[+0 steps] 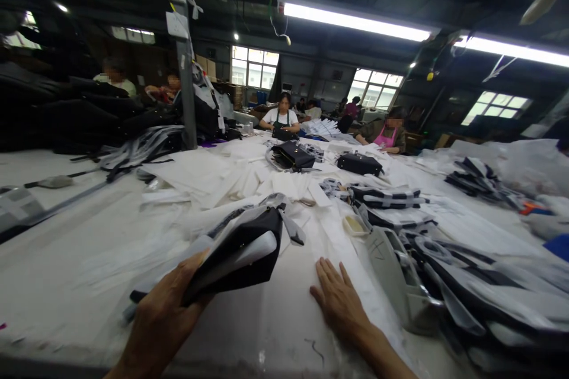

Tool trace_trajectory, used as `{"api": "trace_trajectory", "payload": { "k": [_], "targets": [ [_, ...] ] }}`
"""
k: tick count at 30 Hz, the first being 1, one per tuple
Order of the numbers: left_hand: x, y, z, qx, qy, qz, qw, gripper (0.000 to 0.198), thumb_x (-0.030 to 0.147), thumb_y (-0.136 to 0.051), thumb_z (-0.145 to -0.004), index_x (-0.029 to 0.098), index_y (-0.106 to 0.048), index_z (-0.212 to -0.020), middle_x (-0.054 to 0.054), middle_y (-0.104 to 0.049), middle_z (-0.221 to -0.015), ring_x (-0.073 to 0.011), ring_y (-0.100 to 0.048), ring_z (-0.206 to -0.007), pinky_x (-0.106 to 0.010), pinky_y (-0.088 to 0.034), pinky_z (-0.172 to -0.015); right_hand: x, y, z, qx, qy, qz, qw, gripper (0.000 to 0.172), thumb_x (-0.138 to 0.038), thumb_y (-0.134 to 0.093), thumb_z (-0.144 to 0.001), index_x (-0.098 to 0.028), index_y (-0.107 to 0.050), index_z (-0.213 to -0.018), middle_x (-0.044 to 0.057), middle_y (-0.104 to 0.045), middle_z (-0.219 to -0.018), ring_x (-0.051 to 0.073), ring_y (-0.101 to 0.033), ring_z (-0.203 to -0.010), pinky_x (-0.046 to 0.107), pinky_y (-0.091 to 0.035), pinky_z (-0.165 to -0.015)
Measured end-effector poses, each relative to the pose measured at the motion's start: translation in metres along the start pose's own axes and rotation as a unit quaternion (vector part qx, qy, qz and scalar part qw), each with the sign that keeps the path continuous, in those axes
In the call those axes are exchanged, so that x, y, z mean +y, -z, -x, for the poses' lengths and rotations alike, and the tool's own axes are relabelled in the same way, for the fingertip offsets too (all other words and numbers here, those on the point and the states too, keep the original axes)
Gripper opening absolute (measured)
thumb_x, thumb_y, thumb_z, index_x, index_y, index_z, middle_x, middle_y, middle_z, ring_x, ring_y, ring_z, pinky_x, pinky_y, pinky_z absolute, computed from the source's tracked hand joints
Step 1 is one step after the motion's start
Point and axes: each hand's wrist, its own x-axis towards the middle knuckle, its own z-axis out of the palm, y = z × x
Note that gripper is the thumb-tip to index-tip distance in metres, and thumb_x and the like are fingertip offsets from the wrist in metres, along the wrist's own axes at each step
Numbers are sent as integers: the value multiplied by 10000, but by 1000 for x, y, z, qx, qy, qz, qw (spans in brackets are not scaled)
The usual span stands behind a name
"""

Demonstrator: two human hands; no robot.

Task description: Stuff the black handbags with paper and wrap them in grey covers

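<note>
Left hand (171, 296): clamped round the near end of an angular black bag (240, 276), held over the smooth white tabletop (66, 266) | Bag: rounded, whitish insert (258, 249) in its opening | Right hand (340, 299): palm down, fingers slightly spread, near a boxy, hard-sided grey bin (389, 275)

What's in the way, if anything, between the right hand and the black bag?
Nothing I can see: just white table lies between the right hand and the black bag, which the left hand holds.
</note>
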Motion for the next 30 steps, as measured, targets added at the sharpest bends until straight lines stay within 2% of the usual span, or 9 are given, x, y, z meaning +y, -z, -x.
{"api": "trace_trajectory", "payload": {
  "k": [3,8,10,13,15,20,25,28,30],
  "targets": [
    [2,2,-2,7,19,18,1000,395,466,-494,-980,215,-555,-1278,-64,-740,-1083,-264,-749,-901,-326,-603,-816,-17,-2,5,1,-1,15,1000,484,-389,-521,-983,-74,-581,-1345,202,-568,-1405,330,-514,-1336,563,-369,-1125],
    [2,4,2,-1,51,28,998,378,449,-505,-981,232,-544,-1288,-58,-737,-1083,-269,-751,-889,-357,-605,-858,-32,22,2,-5,24,-30,999,456,-341,-606,-932,-149,-584,-1345,130,-613,-1380,274,-555,-1295,474,-357,-1152],
    [1,4,4,0,57,37,998,375,453,-512,-975,240,-549,-1281,-53,-735,-1091,-272,-750,-901,-361,-609,-857,-26,36,-8,-59,-16,-28,998,355,-297,-639,-900,-162,-657,-1228,124,-684,-1268,277,-624,-1185,443,-429,-1077],
    [0,5,4,9,72,38,997,364,449,-516,-966,247,-557,-1267,-45,-734,-1099,-277,-750,-906,-369,-616,-847,-13,51,-30,-144,-77,-7,986,122,-211,-613,-892,-170,-725,-918,103,-743,-994,266,-680,-960,360,-512,-859],
    [0,5,2,13,78,37,996,353,441,-524,-958,251,-563,-1253,-39,-736,-1095,-277,-752,-902,-363,-621,-829,-8,55,-42,-161,-84,2,983,177,-121,-550,-896,-166,-712,-842,96,-730,-917,247,-676,-896,321,-494,-788],
    [-2,5,-2,18,86,39,995,356,466,-517,-958,255,-559,-1241,-27,-743,-1060,-262,-758,-864,-333,-627,-790,-19,60,-52,-161,-87,14,983,249,-42,-492,-870,-150,-717,-873,115,-727,-931,245,-674,-893,323,-447,-785],
    [-6,5,1,21,108,36,993,386,488,-519,-951,278,-554,-1273,-14,-738,-1081,-262,-756,-880,-322,-632,-761,-50,79,-58,-191,-59,-33,979,161,-138,-629,-792,-250,-745,-791,18,-750,-830,206,-700,-763,283,-447,-686],
    [-9,5,4,23,106,20,994,440,492,-511,-948,329,-516,-1356,16,-746,-1057,-251,-759,-838,-307,-639,-673,-65,87,-82,-164,-44,-37,985,130,-224,-619,-847,-243,-748,-853,42,-754,-884,240,-707,-824,312,-484,-722],
    [-15,4,9,20,111,10,994,502,473,-528,-938,380,-460,-1427,42,-742,-1086,-247,-757,-824,-311,-641,-633,-74,84,-104,-141,-27,-26,989,161,-205,-606,-853,-226,-731,-953,70,-745,-977,255,-697,-906,328,-504,-776]
  ]
}}
